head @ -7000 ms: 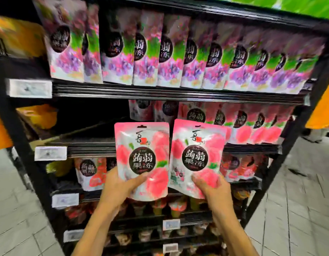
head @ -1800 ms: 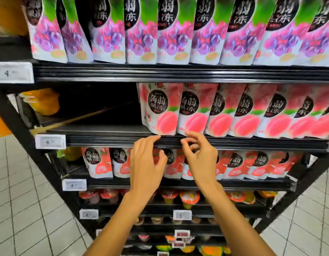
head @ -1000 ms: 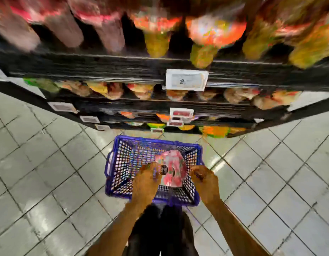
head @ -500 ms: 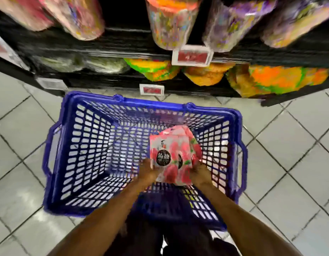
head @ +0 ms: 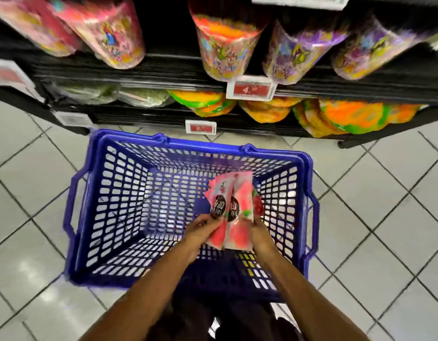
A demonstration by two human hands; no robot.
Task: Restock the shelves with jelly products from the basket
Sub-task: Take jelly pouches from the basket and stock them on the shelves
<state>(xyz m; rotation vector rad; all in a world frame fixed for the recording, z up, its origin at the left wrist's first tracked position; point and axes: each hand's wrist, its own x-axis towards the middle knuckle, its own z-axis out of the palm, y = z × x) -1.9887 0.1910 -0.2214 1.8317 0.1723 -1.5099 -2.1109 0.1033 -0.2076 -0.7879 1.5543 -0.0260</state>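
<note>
Looking straight down, I see a blue plastic basket (head: 200, 146) standing on a pale tiled floor (head: 28, 217), just in front of the lowest shelves (head: 164, 70) of a dark store rack. Inside the basket, toward its right side, both my hands hold a small bunch of pink jelly pouches (head: 232, 210) with round black labels. My left hand (head: 200, 227) pinches the bunch at its lower left edge, fingers curled round it. My right hand (head: 261, 233) grips the lower right edge the same way. The pouches stand upright and fan a little at the top; I cannot tell whether there are two or three. They are lifted off the basket floor, below its rim. The shelves ahead hold other goods: blurred bright bags (head: 223, 45) above a red price tag (head: 250, 89), and orange and green packs (head: 348, 116) on the bottom shelf. The risks, as I judge them: the pouches look glossy and are held only by their lower ends, so one could slide out of the fan and drop. A top corner could also catch the basket's lattice wall as I lift. None of the shelves in sight carry this pink product, so shelving here would misplace it.
</note>
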